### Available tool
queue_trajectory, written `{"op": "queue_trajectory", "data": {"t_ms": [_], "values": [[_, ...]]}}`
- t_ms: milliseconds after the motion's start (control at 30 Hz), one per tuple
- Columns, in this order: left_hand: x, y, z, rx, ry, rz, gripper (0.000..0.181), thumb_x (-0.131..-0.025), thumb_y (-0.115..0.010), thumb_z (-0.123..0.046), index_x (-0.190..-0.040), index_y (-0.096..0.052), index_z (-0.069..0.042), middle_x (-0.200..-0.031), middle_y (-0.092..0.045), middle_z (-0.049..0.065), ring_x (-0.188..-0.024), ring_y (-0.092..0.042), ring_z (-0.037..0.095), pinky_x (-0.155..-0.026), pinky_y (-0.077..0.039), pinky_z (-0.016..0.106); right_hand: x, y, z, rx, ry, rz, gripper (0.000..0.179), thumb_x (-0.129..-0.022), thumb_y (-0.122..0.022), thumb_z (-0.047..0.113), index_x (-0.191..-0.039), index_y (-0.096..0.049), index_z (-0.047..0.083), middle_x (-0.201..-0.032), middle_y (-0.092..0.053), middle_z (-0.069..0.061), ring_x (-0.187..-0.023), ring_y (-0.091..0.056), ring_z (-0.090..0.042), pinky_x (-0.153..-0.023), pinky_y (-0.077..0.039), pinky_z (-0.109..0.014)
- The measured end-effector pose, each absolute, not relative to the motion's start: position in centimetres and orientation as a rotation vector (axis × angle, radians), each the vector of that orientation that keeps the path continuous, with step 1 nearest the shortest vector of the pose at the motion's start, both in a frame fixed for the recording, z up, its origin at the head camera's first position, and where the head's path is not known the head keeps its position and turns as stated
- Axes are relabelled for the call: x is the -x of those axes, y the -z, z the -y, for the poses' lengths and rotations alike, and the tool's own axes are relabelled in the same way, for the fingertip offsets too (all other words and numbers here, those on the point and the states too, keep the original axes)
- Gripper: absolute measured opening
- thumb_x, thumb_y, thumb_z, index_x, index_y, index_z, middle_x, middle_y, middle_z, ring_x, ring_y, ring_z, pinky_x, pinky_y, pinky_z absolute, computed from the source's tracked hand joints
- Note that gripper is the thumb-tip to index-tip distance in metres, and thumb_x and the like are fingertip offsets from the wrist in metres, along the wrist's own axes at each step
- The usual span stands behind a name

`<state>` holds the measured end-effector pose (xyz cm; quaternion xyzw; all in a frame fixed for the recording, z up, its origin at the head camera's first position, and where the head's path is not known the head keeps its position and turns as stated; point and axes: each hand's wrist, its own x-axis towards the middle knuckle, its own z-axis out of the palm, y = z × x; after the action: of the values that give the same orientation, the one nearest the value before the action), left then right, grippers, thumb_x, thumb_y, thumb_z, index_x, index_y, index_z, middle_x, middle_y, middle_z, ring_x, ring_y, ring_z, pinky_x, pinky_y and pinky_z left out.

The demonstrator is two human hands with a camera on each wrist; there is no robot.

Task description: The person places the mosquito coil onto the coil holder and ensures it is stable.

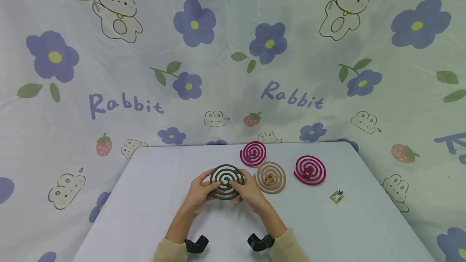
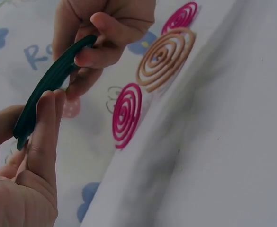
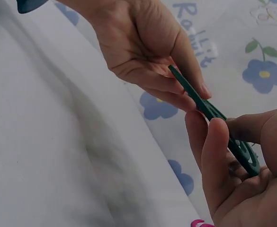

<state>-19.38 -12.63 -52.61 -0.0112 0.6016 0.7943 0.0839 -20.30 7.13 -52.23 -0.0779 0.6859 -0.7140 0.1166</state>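
A dark green mosquito coil is held up between both hands above the white table. My left hand pinches its left side, thumb on the face and fingers behind. On the other side my right hand pinches it the same way, its thumb near the centre. Both wrist views show the green coil nearly edge-on, as a thin slab between thumbs and fingers. Just right of the right hand lies a tan coil with something small at its centre.
Behind the tan coil lies a magenta coil; another magenta coil is farther right. A small metal coil stand rests near the table's right side. A printed curtain hangs behind the white table.
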Motion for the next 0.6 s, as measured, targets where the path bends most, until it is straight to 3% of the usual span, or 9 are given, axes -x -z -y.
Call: {"op": "queue_trajectory", "data": {"t_ms": [233, 600], "values": [[19.3, 52.9, 11.6, 0.019, -2.344, -1.831, 0.06, -0.087, -0.071, -0.001, -0.141, -0.044, -0.003, -0.101, -0.069, 0.023, -0.069, -0.07, 0.021, -0.063, -0.058, 0.033, 20.2, 52.6, -7.8, 0.229, 2.026, -2.122, 0.047, -0.091, -0.069, 0.019, -0.131, -0.047, 0.004, -0.098, -0.064, -0.016, -0.052, -0.064, -0.023, -0.042, -0.052, -0.034], [19.1, 52.9, 9.7, 0.019, -2.32, -1.867, 0.058, -0.087, -0.072, -0.003, -0.139, -0.045, -0.001, -0.101, -0.069, 0.021, -0.069, -0.07, 0.021, -0.061, -0.057, 0.033, 20.0, 52.9, -8.8, 0.175, 2.05, -2.236, 0.04, -0.091, -0.069, 0.022, -0.123, -0.054, 0.003, -0.097, -0.066, -0.013, -0.071, -0.066, -0.022, -0.049, -0.055, -0.04]]}}
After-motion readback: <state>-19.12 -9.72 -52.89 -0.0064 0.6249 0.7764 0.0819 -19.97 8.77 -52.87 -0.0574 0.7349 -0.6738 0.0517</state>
